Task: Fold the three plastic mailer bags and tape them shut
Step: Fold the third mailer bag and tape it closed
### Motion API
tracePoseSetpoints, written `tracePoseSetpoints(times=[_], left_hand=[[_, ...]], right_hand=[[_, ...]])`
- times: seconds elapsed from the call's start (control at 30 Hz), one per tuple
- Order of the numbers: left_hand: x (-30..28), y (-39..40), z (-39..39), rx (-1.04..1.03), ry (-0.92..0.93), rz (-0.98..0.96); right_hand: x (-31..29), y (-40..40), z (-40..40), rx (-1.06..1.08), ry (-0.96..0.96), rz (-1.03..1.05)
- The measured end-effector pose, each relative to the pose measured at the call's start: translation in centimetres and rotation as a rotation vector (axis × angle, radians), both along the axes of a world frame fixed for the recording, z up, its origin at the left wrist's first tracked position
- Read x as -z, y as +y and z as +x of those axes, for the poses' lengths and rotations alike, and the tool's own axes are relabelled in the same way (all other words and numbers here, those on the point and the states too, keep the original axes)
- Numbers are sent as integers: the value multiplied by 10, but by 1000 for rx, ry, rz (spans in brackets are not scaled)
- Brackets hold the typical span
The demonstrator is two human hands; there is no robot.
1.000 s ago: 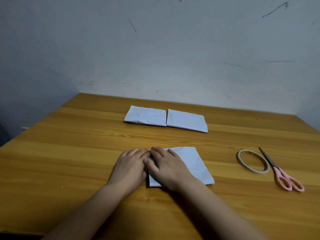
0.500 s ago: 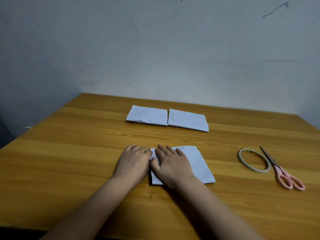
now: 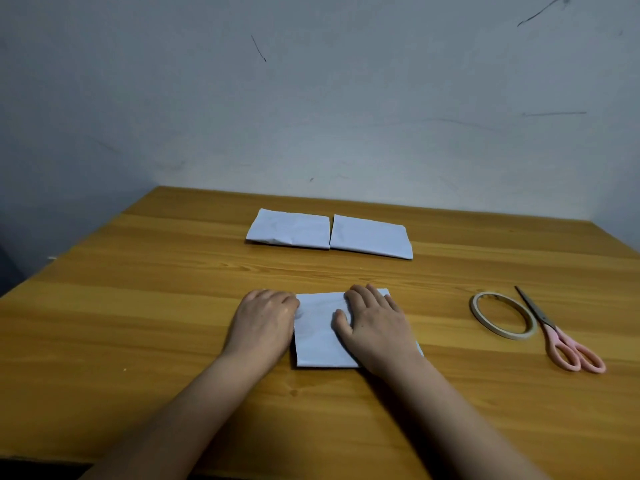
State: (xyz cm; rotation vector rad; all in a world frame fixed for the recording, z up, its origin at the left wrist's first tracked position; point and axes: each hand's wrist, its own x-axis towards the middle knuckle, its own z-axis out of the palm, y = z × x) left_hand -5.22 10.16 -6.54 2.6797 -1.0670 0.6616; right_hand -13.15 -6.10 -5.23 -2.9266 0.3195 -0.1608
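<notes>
I see the near folded mailer bag lying on the wooden table, well left of the tape roll and pink scissors. My right hand has slid rightward, pressing flat with fingers straight; earlier it touched the left hand, which rests at the bag's left edge, fingers curled downward. Two folded bags lie beyond it, unmoved.

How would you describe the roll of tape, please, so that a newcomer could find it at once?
Start at the wooden table and look to its right side, level with the right hand. The roll of tape lies flat there, just left of the pink-handled scissors. It is the only ring: thin, cream-coloured, with bare wood showing through its middle.
</notes>
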Motion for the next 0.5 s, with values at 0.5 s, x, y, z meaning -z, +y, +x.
tracePoseSetpoints(times=[0.5], left_hand=[[0, 2, -5, 28, -1, 17]], right_hand=[[6, -25, -14, 64, 88, 83]])
